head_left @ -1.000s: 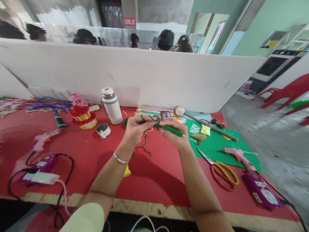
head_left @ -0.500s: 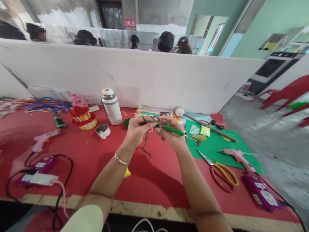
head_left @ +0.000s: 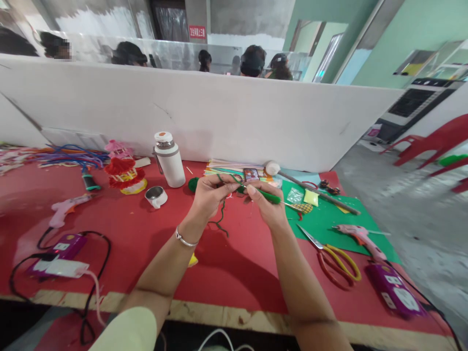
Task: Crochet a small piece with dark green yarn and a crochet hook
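Green yarn (head_left: 221, 225) runs over the fingers of my left hand (head_left: 210, 196), which pinches a small dark green piece of yarn work (head_left: 241, 188). My right hand (head_left: 269, 204) is closed around a crochet hook (head_left: 271, 197) with a green handle; its metal tip meets the yarn work at my left fingertips. A loose tail of the yarn dangles below my hands towards the red tabletop. Behind my left hand lies a green yarn ball (head_left: 193, 184), partly hidden.
A white thermos (head_left: 171, 163) and its cup (head_left: 156, 197) stand left of my hands. Scissors (head_left: 331, 258), a pink glue gun (head_left: 361, 239) and a purple power strip (head_left: 395, 290) lie right. Another glue gun (head_left: 66, 209) lies left. A white partition (head_left: 226, 117) rises behind.
My right fingers have closed in around the hook's handle, and the hook has shifted slightly right. My left hand stays nearly in place with the yarn.
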`<state>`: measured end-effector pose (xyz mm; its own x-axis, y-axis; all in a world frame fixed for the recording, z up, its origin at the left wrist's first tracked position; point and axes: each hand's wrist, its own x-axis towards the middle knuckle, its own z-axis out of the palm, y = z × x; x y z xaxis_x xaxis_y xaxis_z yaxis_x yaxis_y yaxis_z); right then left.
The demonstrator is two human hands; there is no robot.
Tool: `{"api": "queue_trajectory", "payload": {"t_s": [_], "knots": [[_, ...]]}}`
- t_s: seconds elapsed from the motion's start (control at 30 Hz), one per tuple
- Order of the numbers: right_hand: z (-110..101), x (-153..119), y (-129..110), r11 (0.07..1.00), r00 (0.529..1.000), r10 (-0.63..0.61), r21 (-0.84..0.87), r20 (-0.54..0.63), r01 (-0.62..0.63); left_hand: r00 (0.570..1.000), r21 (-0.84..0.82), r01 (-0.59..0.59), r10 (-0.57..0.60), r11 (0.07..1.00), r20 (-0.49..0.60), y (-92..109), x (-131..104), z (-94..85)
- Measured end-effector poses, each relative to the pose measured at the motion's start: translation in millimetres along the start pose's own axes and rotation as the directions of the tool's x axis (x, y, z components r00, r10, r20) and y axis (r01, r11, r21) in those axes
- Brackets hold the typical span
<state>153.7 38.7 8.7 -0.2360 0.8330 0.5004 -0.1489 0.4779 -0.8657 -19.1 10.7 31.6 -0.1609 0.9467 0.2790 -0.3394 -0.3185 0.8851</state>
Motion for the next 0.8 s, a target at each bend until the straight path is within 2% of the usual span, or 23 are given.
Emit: {"api": "queue_trajectory", "payload": {"t_s": [0.1, 0.23, 0.37, 0.47, 0.53, 0.6, 0.7, 0.77, 0.8], "knots": [[-1.2, 0.0, 4.0, 1.000, 0.999, -0.014, -0.027, -0.044, 0.013, 0.999, 0.045, -0.034, 0.034, 0.998, 0.002, -2.2, -0.7, 0.1], [0.2, 0.2, 4.6, 0.995, 0.997, 0.073, 0.070, -0.025, -0.071, 0.983, 0.252, -0.181, 0.183, 0.951, 0.015, -4.0, -2.8, -1.1], [3.8, 0.5, -1.1, 0.996, 0.996, 0.041, 0.086, -0.080, -0.034, 0.931, 0.446, -0.346, 0.363, 0.825, 0.050, -4.1, -4.0, -0.9], [5.3, 0.7, -3.5, 0.998, 0.993, 0.007, 0.066, -0.119, 0.001, 0.899, 0.494, -0.406, 0.434, 0.768, 0.064, -4.6, -3.0, 0.4], [4.2, 1.0, -1.9, 0.997, 0.991, 0.013, 0.078, -0.135, -0.002, 0.910, 0.483, -0.383, 0.411, 0.788, 0.052, -5.1, -2.3, 1.7], [1.8, 1.6, 1.2, 0.995, 0.989, 0.027, 0.094, -0.144, -0.014, 0.941, 0.444, -0.309, 0.337, 0.841, 0.017, -5.0, -2.3, 3.2], [-1.0, 2.0, 4.3, 0.996, 0.989, 0.030, 0.092, -0.147, -0.016, 0.996, 0.255, -0.085, 0.092, 0.963, -0.016, -3.2, -3.5, 5.8], [-0.8, 1.7, 3.7, 0.996, 0.991, 0.014, 0.086, -0.132, -0.003, 0.996, 0.108, 0.064, -0.070, 0.992, 0.052, -2.0, -4.5, 7.2], [0.0, 1.4, 2.9, 0.996, 0.993, 0.003, 0.084, -0.121, 0.007, 0.991, 0.064, 0.097, -0.102, 0.993, 0.090, -1.8, -4.7, 7.5]]}}
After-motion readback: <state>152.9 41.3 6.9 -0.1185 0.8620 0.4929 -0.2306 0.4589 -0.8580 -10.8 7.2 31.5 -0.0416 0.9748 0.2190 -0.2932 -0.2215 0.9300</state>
